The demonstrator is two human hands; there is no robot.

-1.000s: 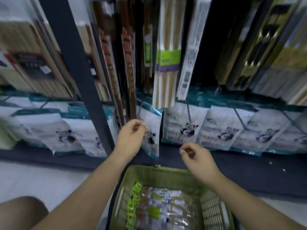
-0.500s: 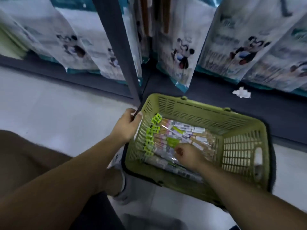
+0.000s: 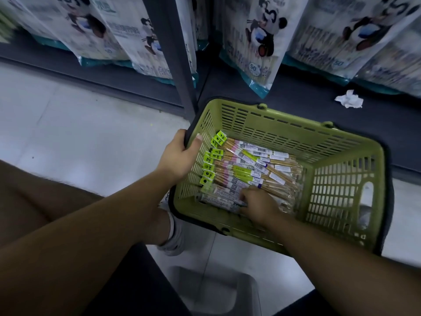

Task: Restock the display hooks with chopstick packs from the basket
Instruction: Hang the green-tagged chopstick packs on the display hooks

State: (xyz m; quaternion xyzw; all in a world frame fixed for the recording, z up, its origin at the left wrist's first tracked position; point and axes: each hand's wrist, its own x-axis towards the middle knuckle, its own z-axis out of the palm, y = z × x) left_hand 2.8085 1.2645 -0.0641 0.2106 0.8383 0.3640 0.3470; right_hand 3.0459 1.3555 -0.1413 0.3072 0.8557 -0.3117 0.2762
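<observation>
So a second ago both hands were up at the hanging stock, and now I've dropped down to the basket (image 3: 296, 131) for the next load. It's on the floor (image 3: 79, 133), its far edge tucked against the bottom shelf right by the shelf post (image 3: 175, 53).

My left hand (image 3: 180, 156) has the basket's left rim. The fingers are wrapped over the outside with the thumb hooked inside the wall, basically pinning it so it doesn't skate around. My right hand (image 3: 259, 205) went into the pile half a second ago and has since worked in lower, toward the near edge. Its fingers are curled down onto the chopstick packs (image 3: 250, 169), but honestly I can't tell if they've pinched one yet, because the hand covers the tips.

The packs are all in a loose heap across the left and middle of the basket floor, green hang tabs pointing at the left wall. Nothing's lifted out yet, so this is the start of a fresh pick, with plenty left to hang. The wrappers look slippery and they overlap, so I reckon I'll drag two up if I'm sloppy.

The panda bags (image 3: 257, 37) hang just above the far rim.
</observation>
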